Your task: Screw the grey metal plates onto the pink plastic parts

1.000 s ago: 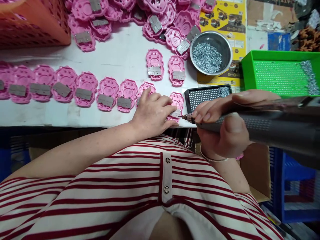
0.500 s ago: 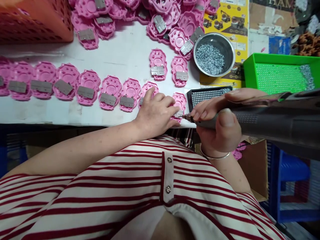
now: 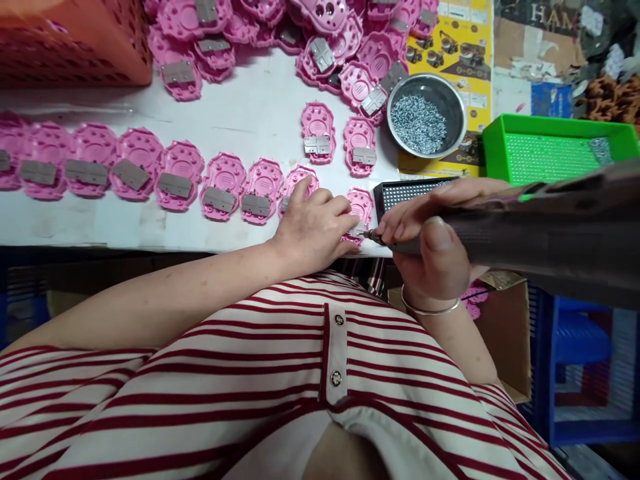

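My right hand (image 3: 435, 250) is wrapped round a dark power screwdriver (image 3: 530, 233), held almost level. Its bit meets the metal plate on a pink plastic housing (image 3: 359, 204) at the table's front edge. Thumb and fingers of my left hand (image 3: 315, 227) grip that housing from its left side. Under the left index finger lies another pink housing (image 3: 299, 179), partly hidden. Leftward from there runs a row of similar pink housings (image 3: 219, 179) with loose-looking grey plates. Two more, including this pink housing (image 3: 318, 123), lie behind my hands.
A steel bowl of screws (image 3: 427, 148) stands behind the black perforated tray (image 3: 390, 197). Right of it is a green tray (image 3: 520, 125). An orange basket (image 3: 100, 47) and a heap of pink housings (image 3: 325, 20) occupy the back. Below right is an open cardboard box (image 3: 510, 340).
The view has shifted slightly. The screwdriver's rear end has swung a little, while its bit stays at the same housing. My left hand keeps its hold.
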Demonstrator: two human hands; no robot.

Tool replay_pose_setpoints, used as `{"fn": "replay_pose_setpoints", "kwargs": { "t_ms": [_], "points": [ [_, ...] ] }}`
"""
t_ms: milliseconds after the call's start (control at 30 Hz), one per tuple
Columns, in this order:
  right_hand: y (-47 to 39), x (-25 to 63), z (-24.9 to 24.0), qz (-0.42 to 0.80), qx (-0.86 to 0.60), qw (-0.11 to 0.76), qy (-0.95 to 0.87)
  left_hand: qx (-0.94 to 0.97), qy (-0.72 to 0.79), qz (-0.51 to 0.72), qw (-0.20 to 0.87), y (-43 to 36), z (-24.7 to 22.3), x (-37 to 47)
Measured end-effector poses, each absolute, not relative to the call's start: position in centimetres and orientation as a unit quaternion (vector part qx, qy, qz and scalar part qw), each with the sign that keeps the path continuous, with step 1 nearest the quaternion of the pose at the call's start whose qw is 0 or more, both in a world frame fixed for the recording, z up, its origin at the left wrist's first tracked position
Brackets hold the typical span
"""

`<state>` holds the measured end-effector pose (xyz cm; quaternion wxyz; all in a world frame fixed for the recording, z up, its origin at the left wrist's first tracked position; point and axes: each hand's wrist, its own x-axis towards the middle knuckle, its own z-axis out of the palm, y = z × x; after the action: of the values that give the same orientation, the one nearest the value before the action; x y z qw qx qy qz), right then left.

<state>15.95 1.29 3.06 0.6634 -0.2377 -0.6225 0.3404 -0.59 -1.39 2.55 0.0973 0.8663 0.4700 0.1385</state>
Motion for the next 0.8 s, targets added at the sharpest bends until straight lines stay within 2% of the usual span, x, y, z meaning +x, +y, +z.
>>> {"fn": "replay_pose_setpoints", "kwargs": {
  "t_ms": [67, 233, 467, 800],
  "points": [
    [1.1, 15.9, 4.4, 0.292, -0.197, 0.69, -0.632, 0.868, 0.467, 0.138, 0.093, -1.4, 2.5, -0.6],
    [-0.3, 16.9, 6.8, 0.251, -0.275, 0.725, -0.58, 0.872, 0.462, 0.141, 0.082, -1.5, 2.3, -0.6],
    [-0.5, 18.4, 4.9, 0.232, -0.309, 0.734, -0.558, 0.869, 0.467, 0.146, 0.075, -1.7, 2.0, -0.6],
    [0.1, 18.5, 4.1, 0.217, -0.284, 0.728, -0.585, 0.866, 0.471, 0.146, 0.084, -1.7, 2.0, -0.5]
  ]
}}
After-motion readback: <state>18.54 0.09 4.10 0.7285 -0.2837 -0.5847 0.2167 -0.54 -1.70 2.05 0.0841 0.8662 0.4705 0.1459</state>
